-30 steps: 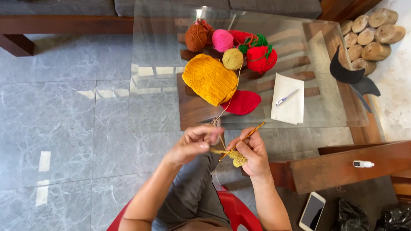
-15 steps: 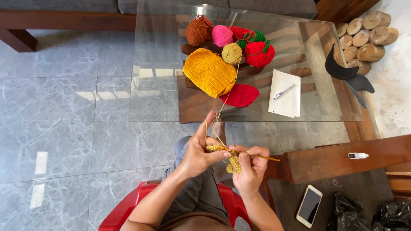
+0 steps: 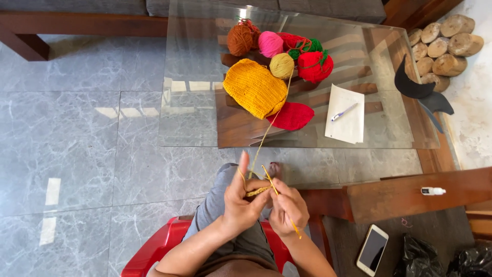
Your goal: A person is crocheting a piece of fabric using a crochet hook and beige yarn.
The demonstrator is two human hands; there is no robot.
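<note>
- Our right hand point(image 3: 288, 208) pinches shut on the crochet hook point(image 3: 279, 197), whose long axis runs diagonally: the tip points up and away, the tail sticks out below our fingers.
- Our left hand point(image 3: 241, 197) pinches the small yellow crochet piece point(image 3: 258, 191) just beside the hook tip, with the forefinger raised.
- The yellow strand point(image 3: 271, 123) runs away from that grip to the mustard yarn ball point(image 3: 282, 65) on the glass table point(image 3: 195, 118).

Grey marble floor point(image 3: 82, 149) — glass table point(image 3: 205, 123) (wooden sofa point(image 3: 77, 23) behind).
</note>
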